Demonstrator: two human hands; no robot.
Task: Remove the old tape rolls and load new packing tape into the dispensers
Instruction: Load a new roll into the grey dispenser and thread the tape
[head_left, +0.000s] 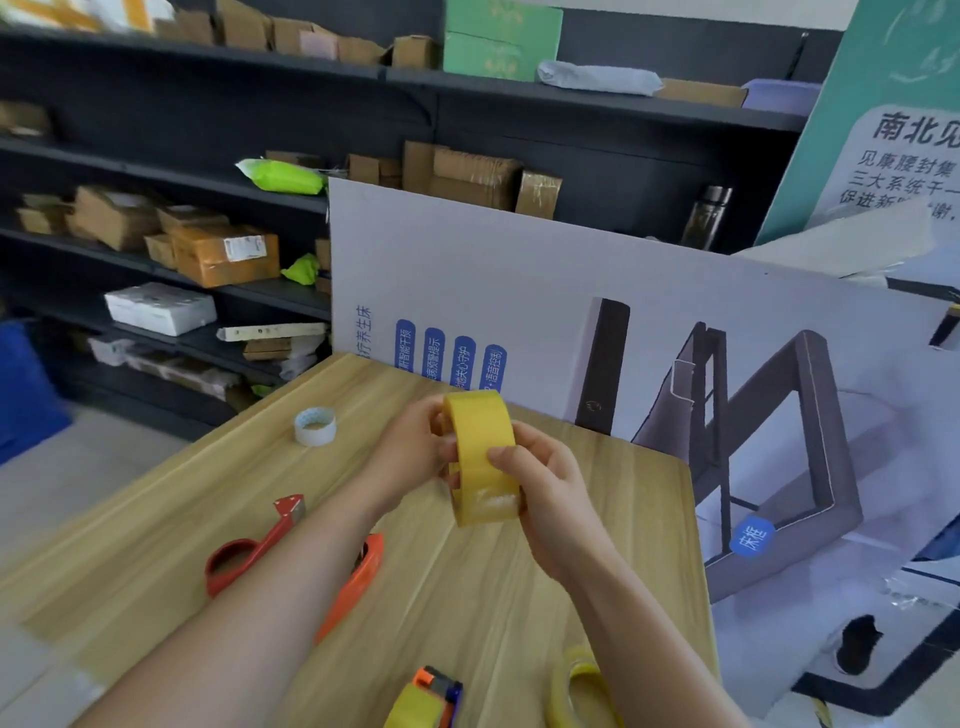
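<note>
2 hands on the yellow tape roll (483, 452) above the worktop (493, 597): left hand (413, 449) grip curled round its rim, right hand (548, 499) grip pinching its face; red dispenser (270, 538) alongside.

Fat yellow tape roll (483, 462) is up on edge over the middle of the worktop (467, 597), gripped by the left hand (415, 447) and right hand (545, 493). A small whitish roll (315, 426) lies near the far left edge. The red dispenser (249, 551) and orange dispenser (358, 577) lie flat on the left. At the near edge sit a loaded dispenser (426, 699) and a thin yellow roll (582, 691).
</note>
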